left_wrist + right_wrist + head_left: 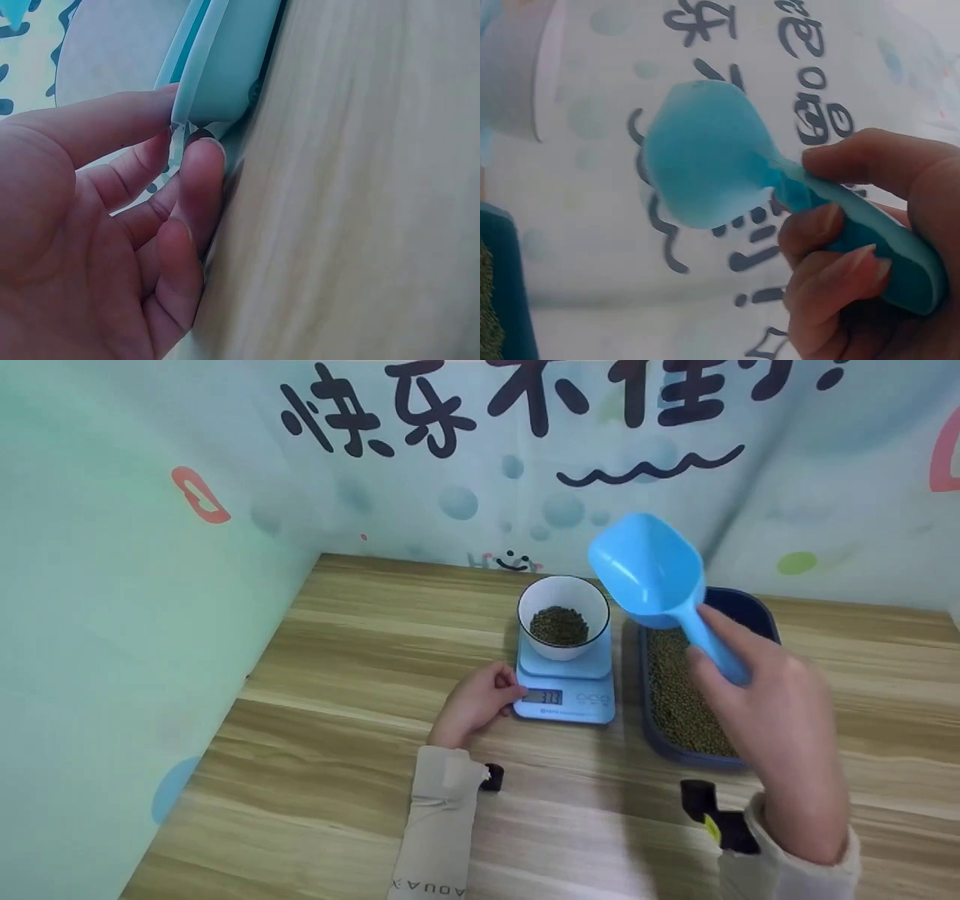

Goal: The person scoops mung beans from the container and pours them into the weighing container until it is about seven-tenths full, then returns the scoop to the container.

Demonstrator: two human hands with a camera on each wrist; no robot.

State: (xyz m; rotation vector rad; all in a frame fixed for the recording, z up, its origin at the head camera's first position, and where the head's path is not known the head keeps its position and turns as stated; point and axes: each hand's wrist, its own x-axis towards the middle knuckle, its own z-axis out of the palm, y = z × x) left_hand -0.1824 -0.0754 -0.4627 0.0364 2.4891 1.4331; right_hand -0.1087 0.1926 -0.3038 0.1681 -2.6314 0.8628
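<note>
L hand pinching scale; R hand gripping scoop.
L fingers + thumb pinch scale's front-L edge next to display; R fingers curled round hndl of blue scoop, cup up in air approx. btw bowl & tub (head view). White bowl w/ dk rim, brown pellets in it, sits on scale. Dk blue tub, also w/ pellets, just R of scale on wood surface. Printed backdrop behind.
</note>
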